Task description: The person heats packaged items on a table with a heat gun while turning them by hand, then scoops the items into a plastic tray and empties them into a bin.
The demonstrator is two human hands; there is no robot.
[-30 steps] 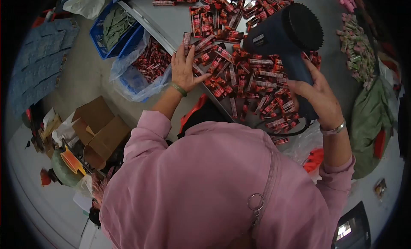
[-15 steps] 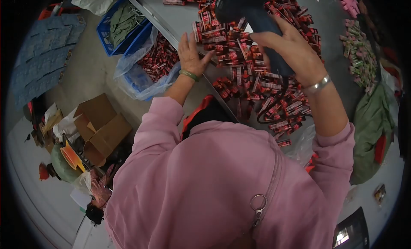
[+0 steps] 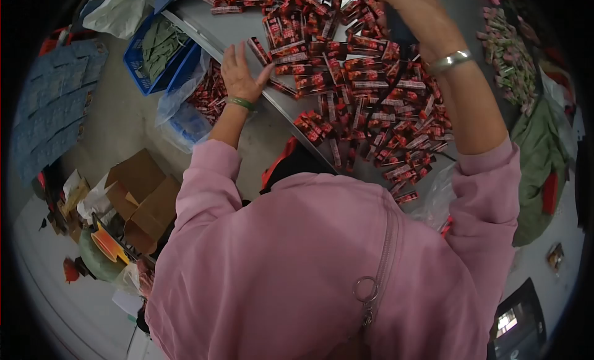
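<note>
My left hand [image 3: 242, 75], with a green bangle at its wrist, is spread at the edge of the grey table [image 3: 297, 122], beside the red wrapped sticks [image 3: 334, 75]. No object shows in it. At the top edge of the view is my right hand [image 3: 421, 10], a silver bracelet on its wrist, partly cut off. It is around the dark heat gun [image 3: 399, 32], of which only a small part shows. A black cord [image 3: 378, 106] runs from there across the heap of sticks.
Left of the table stand blue baskets [image 3: 137, 60], one with green cloth, and a clear bag [image 3: 176, 115] holding red sticks. A cardboard box [image 3: 151, 202] sits lower left. Green-and-pink sticks [image 3: 510, 63] and a green cloth [image 3: 535, 168] lie at the right.
My right hand has moved up and away with the heat gun, uncovering more sticks. My left hand stays spread near the table edge, now slightly lower-left in view.
</note>
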